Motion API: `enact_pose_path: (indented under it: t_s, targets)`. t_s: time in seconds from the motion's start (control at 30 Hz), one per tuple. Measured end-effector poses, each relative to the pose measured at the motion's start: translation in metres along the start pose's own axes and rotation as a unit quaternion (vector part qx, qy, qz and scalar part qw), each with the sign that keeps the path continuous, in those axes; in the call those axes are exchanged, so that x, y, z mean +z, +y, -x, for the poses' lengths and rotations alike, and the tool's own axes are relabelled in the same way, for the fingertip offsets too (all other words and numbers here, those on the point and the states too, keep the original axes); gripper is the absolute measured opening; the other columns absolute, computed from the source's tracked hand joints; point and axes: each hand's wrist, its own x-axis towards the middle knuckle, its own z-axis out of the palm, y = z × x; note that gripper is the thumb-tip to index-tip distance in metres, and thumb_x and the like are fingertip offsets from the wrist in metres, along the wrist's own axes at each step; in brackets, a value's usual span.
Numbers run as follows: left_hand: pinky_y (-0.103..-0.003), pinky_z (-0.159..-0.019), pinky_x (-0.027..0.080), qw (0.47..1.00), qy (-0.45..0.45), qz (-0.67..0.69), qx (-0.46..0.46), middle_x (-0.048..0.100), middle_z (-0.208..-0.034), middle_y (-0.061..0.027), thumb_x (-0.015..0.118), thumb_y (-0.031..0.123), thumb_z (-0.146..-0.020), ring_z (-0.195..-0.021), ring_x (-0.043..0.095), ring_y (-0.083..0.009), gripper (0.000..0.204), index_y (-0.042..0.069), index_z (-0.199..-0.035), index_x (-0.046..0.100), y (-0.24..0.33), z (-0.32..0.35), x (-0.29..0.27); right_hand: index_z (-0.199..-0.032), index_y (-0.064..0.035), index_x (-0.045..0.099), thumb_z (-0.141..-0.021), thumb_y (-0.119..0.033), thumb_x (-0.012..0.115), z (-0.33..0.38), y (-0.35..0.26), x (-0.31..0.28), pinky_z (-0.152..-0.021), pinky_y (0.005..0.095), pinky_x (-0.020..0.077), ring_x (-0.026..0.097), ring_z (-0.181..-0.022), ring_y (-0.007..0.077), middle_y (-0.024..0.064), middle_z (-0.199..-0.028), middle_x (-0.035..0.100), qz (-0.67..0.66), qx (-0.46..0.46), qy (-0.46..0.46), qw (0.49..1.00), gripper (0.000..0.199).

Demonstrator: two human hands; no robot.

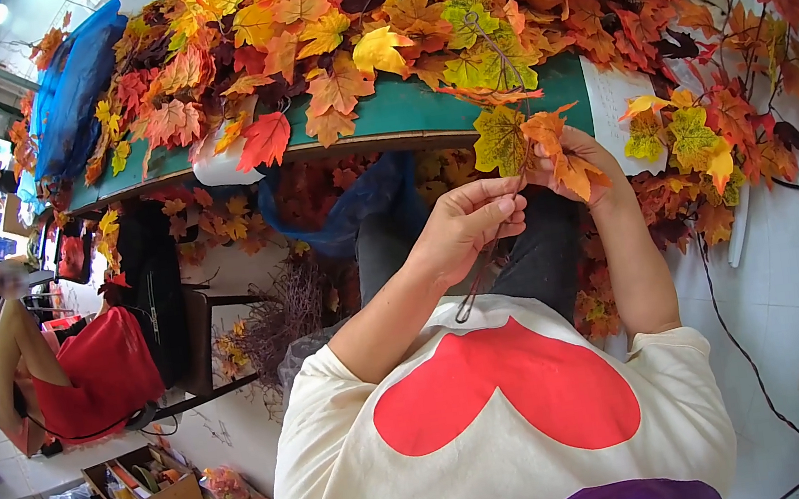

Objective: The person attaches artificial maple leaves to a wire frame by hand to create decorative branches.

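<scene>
My left hand (467, 225) pinches a thin dark stem (480, 279) that hangs down toward my shirt. My right hand (582, 165) grips the upper end of the same sprig, where a yellow-green leaf (501, 140) and orange leaves (565, 162) fan out. Both hands meet in front of the edge of a green table (402, 113). The table is heaped with artificial maple leaves (370, 21) in red, orange and yellow.
Leafy branches (716, 127) lie at my right over a white tiled floor with a black cable (747, 355). Under the table are a blue bag (353, 200) and twigs (276, 311). At the left, a person in red (83, 377) sits near a cardboard box (144, 490).
</scene>
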Motion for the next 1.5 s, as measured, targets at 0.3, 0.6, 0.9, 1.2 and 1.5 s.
enact_pose_path:
  t_s: [0.3, 0.6, 0.9, 1.2, 1.5]
  targets:
    - [-0.021, -0.060, 0.050, 0.996, 0.047, -0.071, -0.016, 0.061, -0.084, -0.0045, 0.060, 0.010, -0.084, -0.067, 0.059, -0.0091, 0.019, 0.000, -0.101, 0.060, 0.003, 0.005, -0.001, -0.111, -0.0004, 0.050, -0.083, -0.013, 0.054, 0.000, 0.001, 0.002, -0.083, 0.0493, 0.0482, 0.062, -0.080, 0.0228, 0.0100, -0.085, 0.063, -0.040, 0.008, 0.040, 0.998, 0.031]
    - [-0.015, -0.044, 0.037, 0.997, 0.075, -0.011, -0.031, 0.060, -0.085, -0.0009, 0.058, 0.014, -0.085, -0.058, 0.049, -0.0035, 0.021, 0.004, -0.103, 0.060, 0.006, 0.017, 0.012, -0.121, -0.0016, 0.044, -0.089, -0.034, 0.046, -0.011, 0.003, 0.032, -0.089, 0.0493, 0.0421, 0.061, -0.089, 0.0254, 0.0160, -0.096, 0.061, -0.077, 0.029, 0.004, 0.997, 0.045]
    - [-0.015, -0.043, 0.034, 0.993, 0.110, 0.045, 0.011, 0.059, -0.084, -0.0004, 0.057, 0.014, -0.086, -0.059, 0.048, -0.0032, 0.022, 0.005, -0.105, 0.058, 0.014, 0.032, 0.018, -0.139, -0.0083, 0.016, -0.088, -0.048, 0.043, -0.014, 0.011, 0.073, -0.102, 0.0423, 0.0268, 0.041, -0.118, 0.0397, 0.0317, -0.130, 0.034, 0.064, -0.072, -0.120, 0.988, 0.070]
    - [-0.018, -0.042, 0.036, 0.999, 0.043, 0.010, -0.002, 0.059, -0.086, -0.0059, 0.055, 0.011, -0.086, -0.055, 0.049, -0.0064, 0.022, -0.002, -0.105, 0.055, 0.014, 0.064, 0.040, -0.135, -0.0070, 0.027, -0.088, -0.039, 0.049, -0.006, 0.026, 0.087, -0.075, 0.0306, 0.0474, 0.059, -0.094, 0.0178, 0.0137, -0.107, 0.058, 0.177, 0.000, -0.101, 0.979, 0.061]
    - [-0.015, -0.050, 0.041, 0.961, 0.137, 0.240, -0.025, 0.058, -0.087, 0.0019, 0.053, 0.017, -0.089, -0.063, 0.052, -0.0044, 0.020, 0.009, -0.107, 0.053, 0.006, 0.036, 0.013, -0.116, 0.0007, 0.050, -0.083, -0.018, 0.060, -0.026, 0.018, 0.055, -0.048, 0.0219, 0.0498, 0.060, -0.077, 0.0122, 0.0080, -0.094, 0.059, 0.473, 0.010, 0.103, 0.875, 0.039]
